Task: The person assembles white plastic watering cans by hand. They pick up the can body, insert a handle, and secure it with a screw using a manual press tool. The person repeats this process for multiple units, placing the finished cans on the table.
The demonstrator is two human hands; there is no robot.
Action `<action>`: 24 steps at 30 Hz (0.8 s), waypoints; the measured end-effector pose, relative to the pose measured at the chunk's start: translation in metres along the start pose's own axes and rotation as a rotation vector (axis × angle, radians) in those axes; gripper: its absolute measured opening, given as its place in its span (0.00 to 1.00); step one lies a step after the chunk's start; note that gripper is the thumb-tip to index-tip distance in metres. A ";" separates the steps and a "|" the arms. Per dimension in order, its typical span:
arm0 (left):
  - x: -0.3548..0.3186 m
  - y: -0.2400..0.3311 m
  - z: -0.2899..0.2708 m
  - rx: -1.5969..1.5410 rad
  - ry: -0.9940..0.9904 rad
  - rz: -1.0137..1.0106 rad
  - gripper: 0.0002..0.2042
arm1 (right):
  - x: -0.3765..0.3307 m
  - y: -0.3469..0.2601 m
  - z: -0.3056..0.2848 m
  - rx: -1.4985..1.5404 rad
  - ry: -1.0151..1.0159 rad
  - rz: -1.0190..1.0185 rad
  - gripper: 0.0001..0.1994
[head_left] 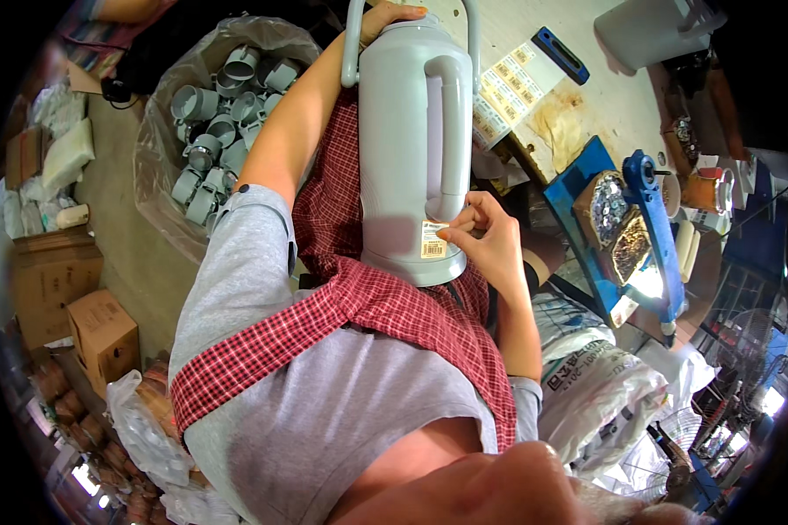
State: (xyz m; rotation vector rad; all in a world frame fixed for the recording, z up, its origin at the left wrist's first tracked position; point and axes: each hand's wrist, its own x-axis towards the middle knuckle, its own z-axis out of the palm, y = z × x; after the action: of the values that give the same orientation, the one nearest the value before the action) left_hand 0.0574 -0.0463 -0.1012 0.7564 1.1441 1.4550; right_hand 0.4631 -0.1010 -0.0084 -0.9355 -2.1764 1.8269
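At about nine o'clock, brown cardboard boxes (101,337) stand on the floor, with white packets (61,153) stacked above them towards ten o'clock. Further in at eleven o'clock, a clear plastic bag (162,131) gapes open, filled with grey plastic cup parts (223,114). Just past it the person's left forearm runs up towards twelve o'clock, where the left hand (392,17) is closed around the top of a tall grey plastic flask body (407,140), next to its arched carrying handle (352,44). The flask body lies in the middle of the view, across a red checked apron (341,306) on the person's lap, with its base towards the centre and its top at twelve o'clock. On the base sits a small yellowish label (432,240). The right hand (490,236), just right of centre, has its fingers curled and the thumb and forefinger tips pressed at the edge of that label; whether it pinches the label or only touches it cannot be told. At one o'clock a sheet of yellowish labels (508,87) lies on a worn worktable (613,96), near a blue flat tool (560,54). At three o'clock stands a blue press (652,219), and at four o'clock a white woven sack (595,385).
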 end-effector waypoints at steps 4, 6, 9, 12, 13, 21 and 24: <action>-0.015 0.015 0.013 -0.083 0.009 -0.102 0.16 | -0.018 -0.004 0.015 -0.518 0.173 -0.378 0.27; -0.024 0.016 0.008 -0.045 0.029 -0.109 0.18 | -0.025 -0.002 0.020 -0.732 0.377 -0.620 0.34; -0.030 0.021 0.024 0.007 0.075 -0.134 0.19 | -0.042 0.041 0.021 -0.871 0.026 -0.840 0.41; -0.034 0.039 0.031 0.045 0.097 -0.134 0.21 | -0.024 0.065 -0.006 -0.614 0.151 -0.485 0.46; -0.023 0.050 0.030 0.223 0.099 0.033 0.20 | -0.011 0.038 -0.007 -0.354 0.159 -0.436 0.42; 0.009 0.265 0.023 0.419 0.393 0.925 0.16 | 0.128 -0.121 -0.049 0.436 0.500 -0.495 0.10; 0.038 0.238 -0.072 0.268 0.631 1.014 0.17 | 0.217 -0.122 -0.066 0.284 0.722 -0.620 0.11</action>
State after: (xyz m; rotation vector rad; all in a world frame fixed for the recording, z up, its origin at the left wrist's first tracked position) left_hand -0.1006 -0.0155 0.0918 1.2063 1.5384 2.5392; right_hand 0.2791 0.0644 0.0628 -0.6155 -1.4771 1.1979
